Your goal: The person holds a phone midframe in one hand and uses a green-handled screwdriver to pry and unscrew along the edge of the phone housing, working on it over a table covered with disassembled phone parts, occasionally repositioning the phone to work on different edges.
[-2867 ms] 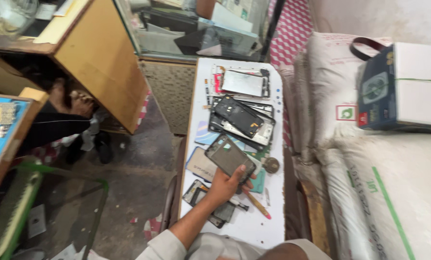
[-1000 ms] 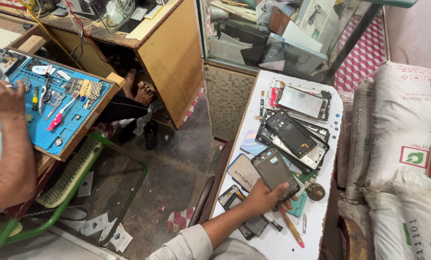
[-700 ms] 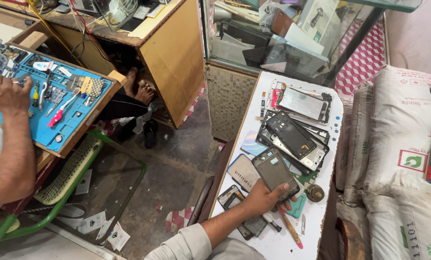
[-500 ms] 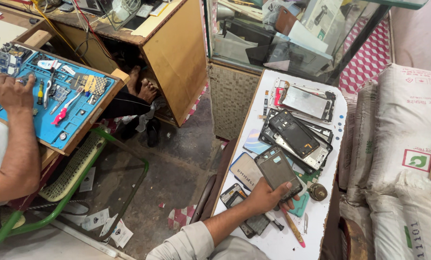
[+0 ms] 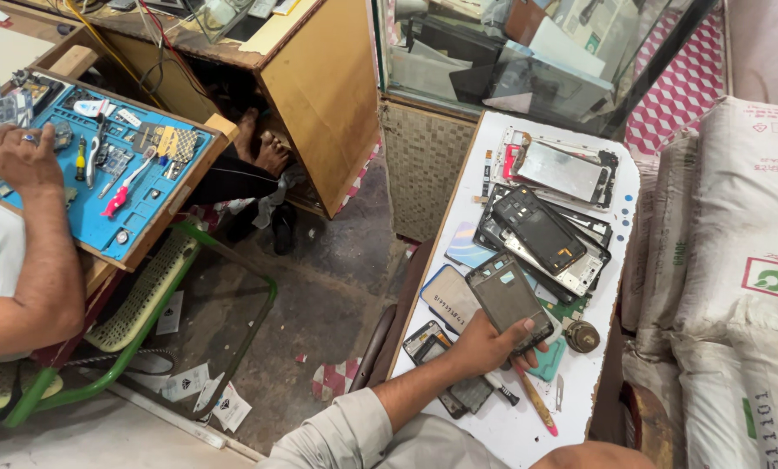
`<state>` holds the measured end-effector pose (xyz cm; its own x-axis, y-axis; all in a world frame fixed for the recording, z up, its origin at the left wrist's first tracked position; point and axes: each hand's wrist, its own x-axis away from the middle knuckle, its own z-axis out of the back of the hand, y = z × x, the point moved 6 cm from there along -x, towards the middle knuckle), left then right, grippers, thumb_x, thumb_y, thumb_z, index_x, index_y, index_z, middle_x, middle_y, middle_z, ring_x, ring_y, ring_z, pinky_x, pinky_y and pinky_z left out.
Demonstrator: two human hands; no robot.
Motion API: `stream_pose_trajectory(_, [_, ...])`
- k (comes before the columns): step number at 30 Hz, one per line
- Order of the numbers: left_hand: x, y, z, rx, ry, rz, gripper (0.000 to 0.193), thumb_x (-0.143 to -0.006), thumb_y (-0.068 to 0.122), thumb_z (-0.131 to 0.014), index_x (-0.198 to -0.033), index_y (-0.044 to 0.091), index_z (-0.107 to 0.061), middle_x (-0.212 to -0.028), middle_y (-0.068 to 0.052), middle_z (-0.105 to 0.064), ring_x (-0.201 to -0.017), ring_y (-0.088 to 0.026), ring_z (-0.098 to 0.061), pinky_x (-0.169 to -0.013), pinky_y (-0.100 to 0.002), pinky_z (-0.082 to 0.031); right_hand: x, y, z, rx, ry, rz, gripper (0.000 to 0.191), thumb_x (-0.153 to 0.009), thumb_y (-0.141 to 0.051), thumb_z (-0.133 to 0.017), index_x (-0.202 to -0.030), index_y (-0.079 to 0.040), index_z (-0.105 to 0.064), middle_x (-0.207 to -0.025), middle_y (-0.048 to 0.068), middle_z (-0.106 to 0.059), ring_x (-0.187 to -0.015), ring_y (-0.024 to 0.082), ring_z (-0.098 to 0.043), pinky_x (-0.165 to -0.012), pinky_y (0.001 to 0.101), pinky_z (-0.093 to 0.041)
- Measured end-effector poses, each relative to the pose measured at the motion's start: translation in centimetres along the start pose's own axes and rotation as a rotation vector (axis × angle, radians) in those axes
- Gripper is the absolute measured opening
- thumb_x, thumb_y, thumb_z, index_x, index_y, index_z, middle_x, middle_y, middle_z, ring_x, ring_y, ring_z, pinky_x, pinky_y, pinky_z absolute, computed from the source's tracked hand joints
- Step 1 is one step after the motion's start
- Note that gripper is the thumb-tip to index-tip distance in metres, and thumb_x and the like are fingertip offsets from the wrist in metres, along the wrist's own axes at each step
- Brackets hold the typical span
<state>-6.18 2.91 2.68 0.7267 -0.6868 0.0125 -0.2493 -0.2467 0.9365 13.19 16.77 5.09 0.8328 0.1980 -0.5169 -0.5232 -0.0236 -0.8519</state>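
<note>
I saw a white table (image 5: 528, 430) with lots of phone parts on it. At the far end of the table lay a silver phone frame (image 5: 561, 171). A dark phone back (image 5: 538, 228) lay nearer, on a pile of frames. A small round brass thing (image 5: 582, 335) sat by the table's right edge. A pink stick (image 5: 537, 406) lay near its front. White sacks (image 5: 736, 260) were stacked right of the table. Left of the table was a wooden cabinet (image 5: 324, 95). Farther left, a blue mat (image 5: 120, 187) held small tools.
</note>
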Motion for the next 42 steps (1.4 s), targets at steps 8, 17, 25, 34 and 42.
stream_pose_trajectory(8, [0.0,0.0,0.1,0.032,0.002,-0.005,0.034,-0.113,0.025,-0.052,-0.118,-0.007,-0.061,-0.094,-0.013,-0.073,-0.072,-0.015,-0.071,-0.057,-0.028,-0.060,-4.8,1.7,0.8,0.020,-0.024,0.028,0.045,-0.108,-0.015,-0.046,-0.151,-0.003,-0.042,-0.134,0.038,-0.063,-0.100,0.036,-0.076,-0.078,0.0407,-0.064])
stream_pose_trajectory(17, [0.2,0.4,0.1,0.098,-0.022,-0.045,0.035,-0.114,0.028,-0.052,-0.117,-0.006,-0.060,-0.095,-0.013,-0.072,-0.072,-0.016,-0.070,-0.056,-0.029,-0.059,-6.5,5.0,3.2,-0.043,0.225,-0.072,0.045,-0.111,-0.016,-0.037,-0.155,-0.004,-0.035,-0.137,0.039,-0.057,-0.100,0.039,-0.075,-0.083,0.0479,-0.063])
stream_pose_trajectory(25, [0.1,0.3,0.1,0.099,-0.039,-0.062,0.036,-0.115,0.028,-0.050,-0.116,-0.007,-0.058,-0.094,-0.015,-0.071,-0.071,-0.018,-0.070,-0.054,-0.030,-0.059,-9.2,6.6,1.3,-0.085,0.226,-0.174,0.071,-0.107,-0.051,-0.035,-0.154,0.002,-0.040,-0.114,0.031,-0.065,-0.092,0.036,-0.071,-0.079,0.0483,-0.061])
stream_pose_trajectory(34, [0.1,0.7,0.1,0.021,-0.003,-0.063,0.033,-0.113,0.023,-0.051,-0.114,-0.008,-0.062,-0.092,-0.014,-0.073,-0.072,-0.018,-0.071,-0.056,-0.029,-0.059,-8.6,5.6,0.1,0.189,0.649,-0.139,0.039,-0.106,-0.021,-0.052,-0.130,0.008,-0.046,-0.102,0.024,-0.068,-0.076,0.020,-0.068,-0.072,0.0357,-0.059])
stream_pose_trajectory(42, [0.3,1.3,-0.1,0.003,0.025,-0.062,0.033,-0.112,0.023,-0.054,-0.112,-0.009,-0.064,-0.092,-0.012,-0.073,-0.068,-0.016,-0.070,-0.053,-0.028,-0.057,-8.7,5.8,0.7,0.305,0.607,-0.224,0.028,-0.096,-0.006,-0.061,-0.119,0.009,-0.053,-0.109,0.027,-0.072,-0.082,0.019,-0.071,-0.071,0.0317,-0.060])
